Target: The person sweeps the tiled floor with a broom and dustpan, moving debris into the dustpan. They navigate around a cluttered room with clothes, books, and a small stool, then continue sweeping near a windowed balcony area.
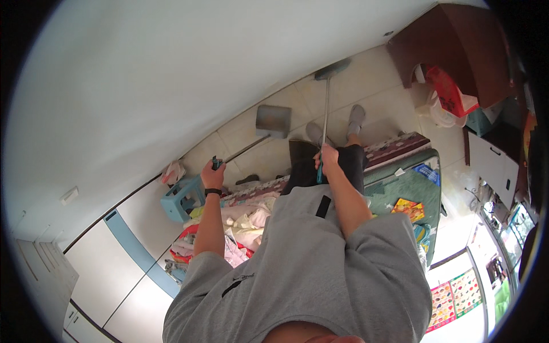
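My left hand (212,175) is closed around the upper end of the long handle of a dustpan (274,121). The grey pan rests on the tiled floor (240,143) to the left of my feet. In my right hand (327,159) is the grip of a broom, its pale metal shaft (327,107) running away from me between my feet. The dark broom head (333,70) lies on the tiles against the foot of the white wall (171,77). Some distance separates the broom head from the pan.
Behind me is a bed with a green mattress (386,193) and heaped clothes (248,218). A blue plastic stool (182,199) stands at left. On the right are a dark red wooden cabinet (454,47), a red box (448,92) and a pale plastic bucket (441,112).
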### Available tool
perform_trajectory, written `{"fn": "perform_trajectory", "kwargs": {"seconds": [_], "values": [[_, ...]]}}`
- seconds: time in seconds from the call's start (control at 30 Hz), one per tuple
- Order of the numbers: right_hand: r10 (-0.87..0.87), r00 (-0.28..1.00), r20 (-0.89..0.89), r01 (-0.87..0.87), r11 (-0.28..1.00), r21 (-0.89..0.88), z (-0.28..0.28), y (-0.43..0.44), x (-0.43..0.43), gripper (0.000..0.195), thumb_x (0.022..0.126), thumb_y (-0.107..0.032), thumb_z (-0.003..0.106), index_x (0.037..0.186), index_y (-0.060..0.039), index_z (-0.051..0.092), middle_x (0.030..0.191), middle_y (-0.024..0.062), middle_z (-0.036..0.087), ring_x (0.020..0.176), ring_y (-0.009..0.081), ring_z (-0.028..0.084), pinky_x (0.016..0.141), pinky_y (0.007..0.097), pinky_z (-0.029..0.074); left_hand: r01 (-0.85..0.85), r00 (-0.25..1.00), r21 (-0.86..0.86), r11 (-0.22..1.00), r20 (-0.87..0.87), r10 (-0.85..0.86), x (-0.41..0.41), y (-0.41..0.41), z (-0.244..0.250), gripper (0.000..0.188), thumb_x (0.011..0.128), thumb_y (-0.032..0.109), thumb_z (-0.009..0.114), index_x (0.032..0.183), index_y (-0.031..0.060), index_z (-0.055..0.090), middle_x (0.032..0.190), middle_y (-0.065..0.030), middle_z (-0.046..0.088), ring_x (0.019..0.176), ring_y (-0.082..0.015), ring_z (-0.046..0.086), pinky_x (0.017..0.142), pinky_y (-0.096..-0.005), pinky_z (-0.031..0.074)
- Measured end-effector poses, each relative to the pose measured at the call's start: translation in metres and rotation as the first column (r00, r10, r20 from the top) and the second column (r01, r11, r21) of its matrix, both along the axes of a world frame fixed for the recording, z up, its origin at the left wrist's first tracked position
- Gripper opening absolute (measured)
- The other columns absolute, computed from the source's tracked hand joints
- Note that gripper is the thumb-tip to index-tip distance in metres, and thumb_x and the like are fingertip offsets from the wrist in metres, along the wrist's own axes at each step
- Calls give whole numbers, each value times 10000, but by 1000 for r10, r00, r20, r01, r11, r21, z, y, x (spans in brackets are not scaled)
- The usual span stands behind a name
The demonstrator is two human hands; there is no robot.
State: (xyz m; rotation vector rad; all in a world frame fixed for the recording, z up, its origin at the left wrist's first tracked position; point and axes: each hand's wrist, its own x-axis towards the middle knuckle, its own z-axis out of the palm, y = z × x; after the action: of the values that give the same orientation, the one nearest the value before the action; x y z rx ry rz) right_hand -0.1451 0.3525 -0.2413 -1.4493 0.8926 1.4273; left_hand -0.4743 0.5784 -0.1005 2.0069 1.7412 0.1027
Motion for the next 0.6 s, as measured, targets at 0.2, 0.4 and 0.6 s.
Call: {"fn": "perform_trajectory", "kwargs": {"seconds": [0.2,0.4,0.6], "values": [[47,995,83,-51,998,39,59,-67,58,287,980,-189,592,1255,-105,600,655,84,558,479,195,494,422,382,422,151,988,-83,985,-7,-152,34,27,-8,246,770,219,775,973,86,734,867,-152,727,833,-335,706,731,-424,544],[268,800,537,-399,906,142,103,-130,137,192,884,-82,652,1063,-12,661,666,87,605,527,179,615,457,339,511,286,955,-80,955,-53,-291,57,53,-21,226,778,216,767,966,100,715,865,-163,719,821,-374,688,694,-451,544],[863,-168,477,-564,313,-764,25,-71,153,291,717,-210,754,849,41,689,890,280,686,839,373,707,719,479,561,377,926,5,926,-1,-377,72,69,-20,216,764,238,762,916,101,693,814,-171,694,782,-402,657,662,-482,525]]}}
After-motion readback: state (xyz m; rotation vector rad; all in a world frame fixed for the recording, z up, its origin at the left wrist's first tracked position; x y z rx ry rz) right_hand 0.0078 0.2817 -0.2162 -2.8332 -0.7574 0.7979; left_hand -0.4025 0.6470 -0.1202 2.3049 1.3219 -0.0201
